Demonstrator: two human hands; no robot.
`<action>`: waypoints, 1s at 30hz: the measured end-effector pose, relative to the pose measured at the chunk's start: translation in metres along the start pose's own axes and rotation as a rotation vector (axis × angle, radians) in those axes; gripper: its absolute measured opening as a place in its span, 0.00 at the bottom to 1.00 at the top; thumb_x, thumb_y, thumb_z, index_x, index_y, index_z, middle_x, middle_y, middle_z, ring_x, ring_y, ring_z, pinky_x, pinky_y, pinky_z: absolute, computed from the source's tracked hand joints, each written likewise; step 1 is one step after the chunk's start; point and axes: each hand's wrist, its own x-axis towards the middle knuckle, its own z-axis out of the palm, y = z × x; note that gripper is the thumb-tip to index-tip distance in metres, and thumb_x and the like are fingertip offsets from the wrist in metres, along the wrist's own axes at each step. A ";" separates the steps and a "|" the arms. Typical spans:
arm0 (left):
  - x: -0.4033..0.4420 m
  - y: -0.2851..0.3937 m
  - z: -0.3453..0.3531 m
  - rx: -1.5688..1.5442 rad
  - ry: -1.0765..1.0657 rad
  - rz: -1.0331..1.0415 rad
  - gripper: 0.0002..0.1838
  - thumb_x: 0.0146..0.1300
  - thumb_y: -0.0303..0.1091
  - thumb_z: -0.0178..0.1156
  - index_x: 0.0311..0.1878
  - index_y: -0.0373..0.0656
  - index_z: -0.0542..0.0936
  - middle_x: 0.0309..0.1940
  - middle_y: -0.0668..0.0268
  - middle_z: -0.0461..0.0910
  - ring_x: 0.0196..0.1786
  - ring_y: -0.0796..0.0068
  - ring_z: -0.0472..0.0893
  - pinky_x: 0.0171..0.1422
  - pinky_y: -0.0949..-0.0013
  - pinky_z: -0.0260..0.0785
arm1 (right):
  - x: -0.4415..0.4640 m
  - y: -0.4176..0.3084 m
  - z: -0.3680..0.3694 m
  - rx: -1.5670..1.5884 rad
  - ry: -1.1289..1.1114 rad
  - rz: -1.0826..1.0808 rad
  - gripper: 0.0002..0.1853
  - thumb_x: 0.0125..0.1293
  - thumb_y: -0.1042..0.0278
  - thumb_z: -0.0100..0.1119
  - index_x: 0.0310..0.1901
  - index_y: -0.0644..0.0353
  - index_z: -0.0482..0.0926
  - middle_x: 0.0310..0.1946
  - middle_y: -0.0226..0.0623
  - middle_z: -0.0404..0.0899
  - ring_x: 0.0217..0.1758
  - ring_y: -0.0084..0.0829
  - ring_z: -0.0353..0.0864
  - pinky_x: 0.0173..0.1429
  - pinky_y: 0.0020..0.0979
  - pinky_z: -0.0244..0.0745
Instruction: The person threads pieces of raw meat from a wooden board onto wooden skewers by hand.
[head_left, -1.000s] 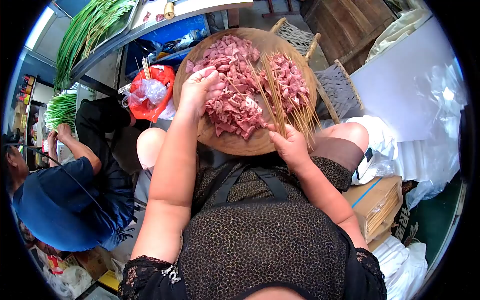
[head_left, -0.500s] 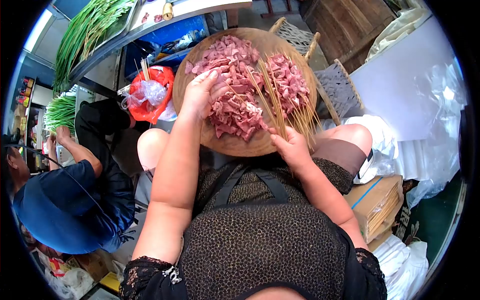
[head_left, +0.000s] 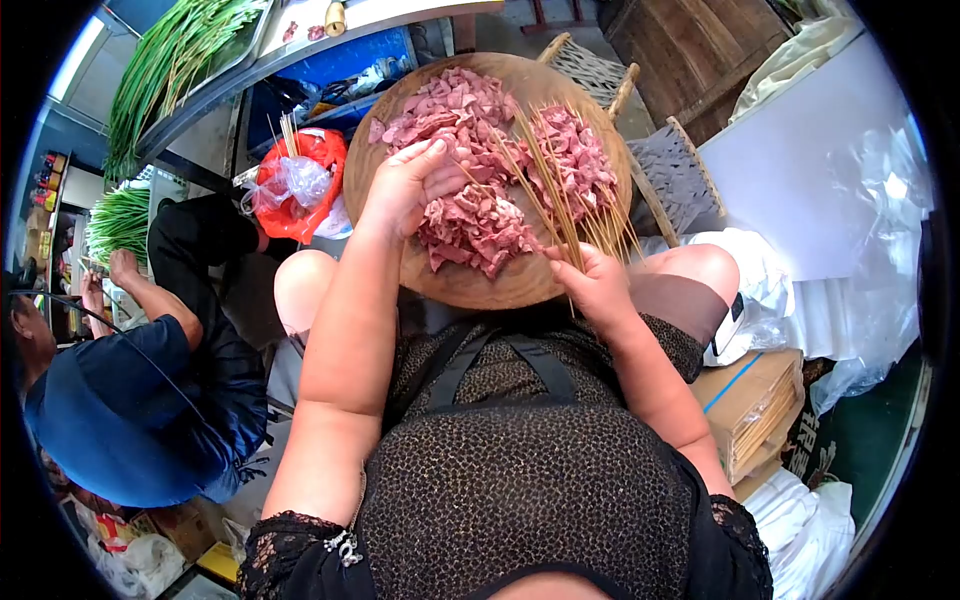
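A heap of sliced raw meat lies on a round wooden board in front of me. My left hand is over the board's left side, thumb and fingers closed around what looks like a small piece of meat, mostly hidden by the fingers. Close to these fingertips is the tip of a thin skewer slanting up from my right side. At the near right edge, my right hand grips a bundle of bamboo skewers. More skewers with meat threaded on them rest on the board's right side.
A red plastic bag with skewers sticking up stands left of the board. Farther left, a person in blue handles green stalks. Woven stools are behind right, and a cardboard box sits at my right.
My right hand has shifted slightly right and up with the skewers, its wrist turned a little. My left hand remains nearly in place, close to the thin skewer's tip.
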 end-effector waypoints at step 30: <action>0.019 -0.006 0.000 0.789 0.154 0.347 0.10 0.58 0.33 0.60 0.41 0.39 0.81 0.33 0.69 0.81 0.33 0.81 0.78 0.37 0.76 0.69 | 0.005 0.004 -0.011 0.356 0.093 0.042 0.10 0.62 0.72 0.56 0.45 0.61 0.76 0.26 0.22 0.72 0.22 0.11 0.64 0.26 0.14 0.58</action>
